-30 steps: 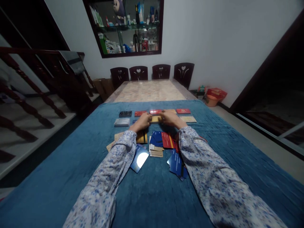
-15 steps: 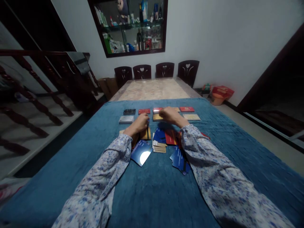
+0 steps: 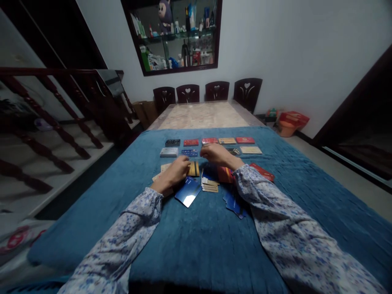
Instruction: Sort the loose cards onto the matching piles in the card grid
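My left hand (image 3: 175, 173) is low over the loose cards, its fingers curled together beside a gold card (image 3: 194, 168); whatever they pinch is hidden. Just below it lies a shiny blue card (image 3: 188, 191). My right hand (image 3: 216, 153) has its fingers bent in over the second row of card stacks, where it covers one place; I cannot make out what is in its grip. Left of its fingertips sits a blue card stack (image 3: 189, 152). Tan cards (image 3: 210, 187) are fanned between the hands, and blue cards (image 3: 233, 205) lie near my right sleeve.
A back row holds a black stack (image 3: 172, 142), a red stack (image 3: 191, 142) and others. A silver stack (image 3: 169, 152) and a cream stack (image 3: 251, 150) end the front row. Red cards (image 3: 262, 172) lie at right on the blue cloth (image 3: 196, 237). Chairs (image 3: 217, 90) stand beyond the table.
My left hand has drawn back toward me from the stacks, and the blue stack it hid now shows. My right hand has moved slightly nearer me. The view has shifted a little.
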A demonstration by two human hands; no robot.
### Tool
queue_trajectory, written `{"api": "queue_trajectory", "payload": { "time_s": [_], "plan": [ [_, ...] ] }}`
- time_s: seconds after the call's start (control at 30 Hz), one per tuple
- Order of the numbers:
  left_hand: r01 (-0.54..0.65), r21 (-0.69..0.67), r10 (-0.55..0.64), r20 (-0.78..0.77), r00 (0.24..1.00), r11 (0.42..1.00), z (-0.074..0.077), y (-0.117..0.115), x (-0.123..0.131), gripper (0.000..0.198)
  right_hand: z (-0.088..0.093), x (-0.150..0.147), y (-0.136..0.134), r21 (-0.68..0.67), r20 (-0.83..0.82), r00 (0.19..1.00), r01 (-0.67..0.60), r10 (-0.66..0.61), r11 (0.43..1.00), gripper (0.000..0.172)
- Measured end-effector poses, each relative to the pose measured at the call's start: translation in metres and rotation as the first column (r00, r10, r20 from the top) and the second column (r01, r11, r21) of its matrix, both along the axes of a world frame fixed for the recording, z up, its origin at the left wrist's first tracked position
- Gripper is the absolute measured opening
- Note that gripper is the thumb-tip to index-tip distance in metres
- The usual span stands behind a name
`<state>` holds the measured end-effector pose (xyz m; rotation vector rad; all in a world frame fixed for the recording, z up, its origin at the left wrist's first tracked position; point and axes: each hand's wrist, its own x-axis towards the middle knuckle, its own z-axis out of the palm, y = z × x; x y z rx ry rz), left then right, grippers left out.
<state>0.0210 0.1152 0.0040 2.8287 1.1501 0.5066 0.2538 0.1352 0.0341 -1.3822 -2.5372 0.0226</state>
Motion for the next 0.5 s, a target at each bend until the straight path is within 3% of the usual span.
{"api": "queue_trajectory", "payload": {
  "time_s": [0.5],
  "plan": [
    [0.048,0.090,-0.059,0.120,0.991,0.995,-0.004,-0.052,-0.025,0.019,-0.032,-0.011,-0.038,0.098,0.005,0.952,-0.306,0.307,0.947,0.022]
  ]
}}
